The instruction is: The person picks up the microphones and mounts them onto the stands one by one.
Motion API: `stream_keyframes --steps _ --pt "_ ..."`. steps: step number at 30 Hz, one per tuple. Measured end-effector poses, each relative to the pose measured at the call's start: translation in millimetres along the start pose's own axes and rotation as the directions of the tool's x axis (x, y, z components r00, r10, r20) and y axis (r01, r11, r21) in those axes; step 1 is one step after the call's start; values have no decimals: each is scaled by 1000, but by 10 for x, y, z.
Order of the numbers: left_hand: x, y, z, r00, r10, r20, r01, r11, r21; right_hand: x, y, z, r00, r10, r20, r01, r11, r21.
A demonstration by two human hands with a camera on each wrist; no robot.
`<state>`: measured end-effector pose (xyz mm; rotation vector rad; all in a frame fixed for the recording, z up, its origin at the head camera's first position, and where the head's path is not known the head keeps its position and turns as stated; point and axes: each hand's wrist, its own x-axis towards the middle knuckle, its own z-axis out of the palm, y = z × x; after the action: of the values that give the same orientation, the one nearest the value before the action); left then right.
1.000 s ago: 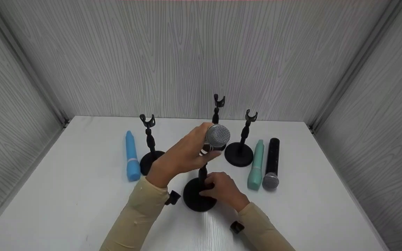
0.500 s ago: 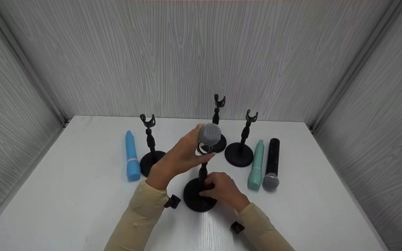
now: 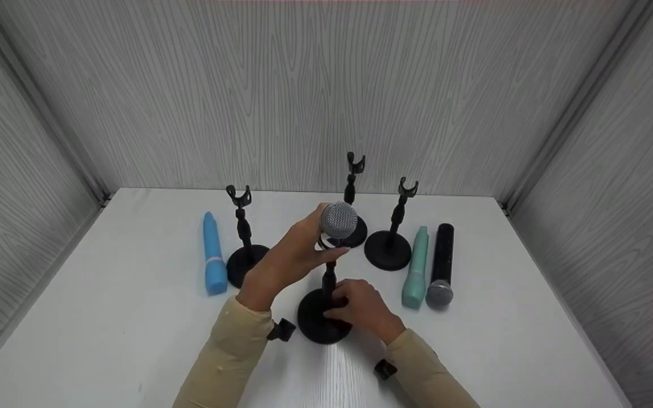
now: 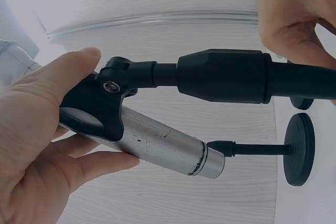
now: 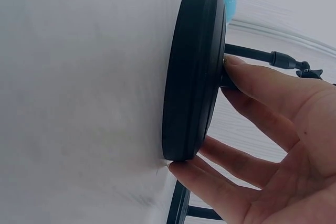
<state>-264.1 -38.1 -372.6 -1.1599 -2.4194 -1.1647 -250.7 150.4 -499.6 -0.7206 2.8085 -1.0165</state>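
My left hand (image 3: 289, 258) grips a silver microphone (image 4: 163, 140) with a round mesh head. Its body lies tilted in the black clip (image 4: 89, 108) at the top of a microphone stand (image 4: 223, 76). My thumb presses near the clip's joint while the other fingers lie around the microphone's far side. Low on the same stand, my right hand (image 3: 363, 309) holds the foot of the pole, thumb and index finger at the pole, another fingertip touching the edge of the round base (image 5: 191, 72). The base stands on the white table (image 3: 134, 340).
Three more black stands, a left one (image 3: 244, 226), a back one (image 3: 351, 187) and a right one (image 3: 398, 215), have bare clips. A blue microphone (image 3: 213, 255) lies left; a green microphone (image 3: 416, 269) and a black microphone (image 3: 442, 260) lie right. Grey panels (image 3: 304, 96) enclose the table.
My left hand and the microphone's mesh head have shifted a little to the left, mostly in the first half second. The right hand and the base stay in place.
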Motion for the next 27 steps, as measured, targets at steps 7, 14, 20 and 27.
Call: stream_keyframes --steps 7,14,20,27 --pt "-17 14 -18 1000 7 -11 -7 1000 -6 7 -10 -2 1000 7 11 -7 1000 -2" --pt "-45 39 39 999 15 -44 -15 1000 -1 -24 -35 -16 1000 -6 2 6 1000 -8" --pt "-60 42 76 995 57 -84 -55 998 24 -35 -25 -20 1000 -13 -9 12 1000 -26" --pt "-67 15 88 992 69 -102 -68 998 20 -24 -13 -13 1000 -22 -7 22 1000 -21"
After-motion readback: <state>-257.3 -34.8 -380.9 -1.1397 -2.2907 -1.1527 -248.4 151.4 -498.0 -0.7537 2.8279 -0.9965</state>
